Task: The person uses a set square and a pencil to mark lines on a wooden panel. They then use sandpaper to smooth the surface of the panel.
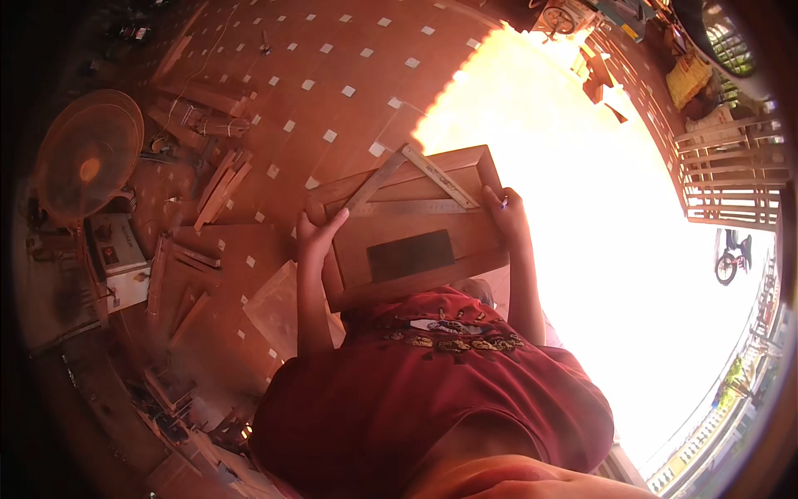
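A wooden board point(416, 241) with a raised frame and a dark rectangular patch rests against my chest, tilted away from me. My left hand point(319, 233) grips its left edge. My right hand point(505, 209) holds its right edge with a thin pen-like thing between the fingers. A metal triangular square point(413, 179) lies flat on the board's far half, between my hands. I wear a red shirt point(432, 399).
The floor is red tile point(332, 75) with small white squares. Loose wood strips point(220, 187) and offcuts lie at left, beside a standing fan point(87, 154) and a white box point(120, 258). At right a wooden slat rack point(731, 179) stands in glaring sunlight; a motorbike point(731, 254) is beyond.
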A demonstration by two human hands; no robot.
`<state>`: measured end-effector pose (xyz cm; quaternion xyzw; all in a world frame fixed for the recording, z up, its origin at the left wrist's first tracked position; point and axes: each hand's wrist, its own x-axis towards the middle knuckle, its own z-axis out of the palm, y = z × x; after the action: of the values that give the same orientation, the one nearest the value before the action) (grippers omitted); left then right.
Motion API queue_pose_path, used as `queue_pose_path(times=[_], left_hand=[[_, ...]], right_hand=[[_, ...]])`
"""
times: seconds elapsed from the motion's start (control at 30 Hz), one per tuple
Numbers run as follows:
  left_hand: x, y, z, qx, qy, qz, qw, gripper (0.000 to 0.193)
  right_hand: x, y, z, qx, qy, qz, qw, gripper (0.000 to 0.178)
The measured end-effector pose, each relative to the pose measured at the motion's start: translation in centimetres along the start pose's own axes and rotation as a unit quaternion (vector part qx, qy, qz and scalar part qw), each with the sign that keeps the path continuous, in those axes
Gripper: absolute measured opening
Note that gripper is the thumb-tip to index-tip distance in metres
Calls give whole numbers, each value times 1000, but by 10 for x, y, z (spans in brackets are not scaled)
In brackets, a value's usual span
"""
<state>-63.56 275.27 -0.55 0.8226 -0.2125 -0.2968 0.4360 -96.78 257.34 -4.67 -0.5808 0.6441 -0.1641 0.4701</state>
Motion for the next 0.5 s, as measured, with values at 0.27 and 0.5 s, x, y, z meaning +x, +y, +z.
queue_pose_path(times=[0.27,0.5], left_hand=[[191,-7,-1,81,148,-30,985,87],[374,113,68,-218,4,-56,974,57]], right_hand=[[213,-131,97,-58,-55,-135,988,51],[372,-237,53,-23,14,-84,996,56]])
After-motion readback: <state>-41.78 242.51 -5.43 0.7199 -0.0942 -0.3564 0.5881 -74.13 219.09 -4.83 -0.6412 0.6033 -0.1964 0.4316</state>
